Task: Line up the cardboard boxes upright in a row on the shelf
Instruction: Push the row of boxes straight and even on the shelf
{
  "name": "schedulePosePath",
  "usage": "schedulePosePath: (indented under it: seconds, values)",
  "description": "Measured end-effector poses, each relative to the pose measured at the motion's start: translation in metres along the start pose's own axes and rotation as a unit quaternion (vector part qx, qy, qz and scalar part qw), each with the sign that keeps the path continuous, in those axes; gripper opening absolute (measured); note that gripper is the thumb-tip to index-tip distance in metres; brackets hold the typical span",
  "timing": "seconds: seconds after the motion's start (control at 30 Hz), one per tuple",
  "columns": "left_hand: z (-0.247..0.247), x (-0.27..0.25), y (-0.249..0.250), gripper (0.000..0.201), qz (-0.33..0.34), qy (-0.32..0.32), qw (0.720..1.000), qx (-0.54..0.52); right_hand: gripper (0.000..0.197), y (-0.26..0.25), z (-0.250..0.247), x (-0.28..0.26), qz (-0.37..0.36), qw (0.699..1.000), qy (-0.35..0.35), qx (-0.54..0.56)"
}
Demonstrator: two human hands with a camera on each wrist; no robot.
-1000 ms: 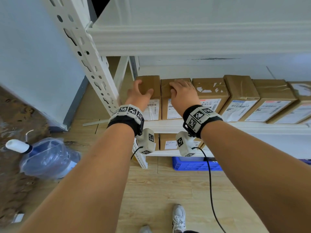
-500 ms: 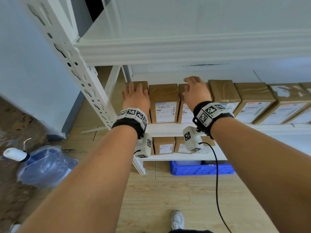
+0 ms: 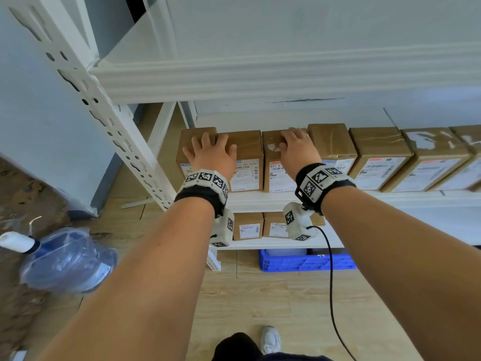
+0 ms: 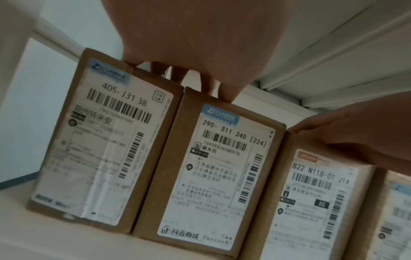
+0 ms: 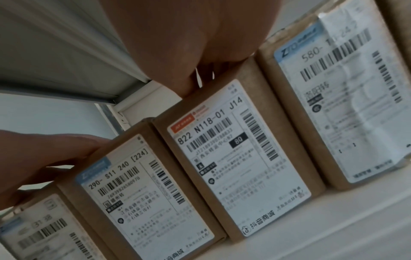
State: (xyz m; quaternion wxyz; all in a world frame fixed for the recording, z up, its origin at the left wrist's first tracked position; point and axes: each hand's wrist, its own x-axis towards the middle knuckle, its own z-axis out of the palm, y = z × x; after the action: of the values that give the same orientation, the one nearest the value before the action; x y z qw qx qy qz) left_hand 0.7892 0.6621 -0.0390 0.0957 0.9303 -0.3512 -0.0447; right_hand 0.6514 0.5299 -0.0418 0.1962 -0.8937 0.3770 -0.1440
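Observation:
Several brown cardboard boxes with shipping labels stand upright side by side on the white shelf (image 3: 260,200). My left hand (image 3: 210,155) lies flat with spread fingers across the tops of the first box (image 3: 194,136) and the second box (image 3: 248,149). On the top of the third box (image 3: 276,178) rests my right hand (image 3: 296,148), its fingers reaching toward the back edge. The left wrist view shows my left hand's fingertips (image 4: 211,88) on the first box (image 4: 106,140) and the second box (image 4: 211,176). In the right wrist view my right hand (image 5: 189,52) sits on the third box (image 5: 233,158).
A low upper shelf (image 3: 260,76) hangs close above the boxes, and a perforated white post (image 3: 104,113) stands at the left. More boxes (image 3: 248,226) sit on the shelf below, over a blue crate (image 3: 299,261). A blue water jug (image 3: 67,259) lies on the floor.
My right hand moved from the second box to the third. My left hand slid right from the first box and now spans the first two.

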Motion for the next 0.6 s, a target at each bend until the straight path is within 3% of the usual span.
schedulePosePath:
  seconds: [0.17, 0.4, 0.6]
  values:
    - [-0.001, 0.001, 0.004, 0.049, -0.004, 0.003, 1.000, 0.000, 0.039, -0.001, -0.006, 0.001, 0.018, 1.000, -0.011, 0.011]
    - [-0.001, 0.000, 0.019, 0.051, 0.046, 0.028, 0.999, -0.003, 0.039, 0.006, -0.021, -0.010, 0.050, 0.998, 0.025, 0.018]
    - [0.002, -0.009, 0.063, 0.055, 0.115, 0.029, 0.993, -0.023, 0.040, 0.037, -0.047, -0.023, 0.089, 0.993, 0.070, 0.018]
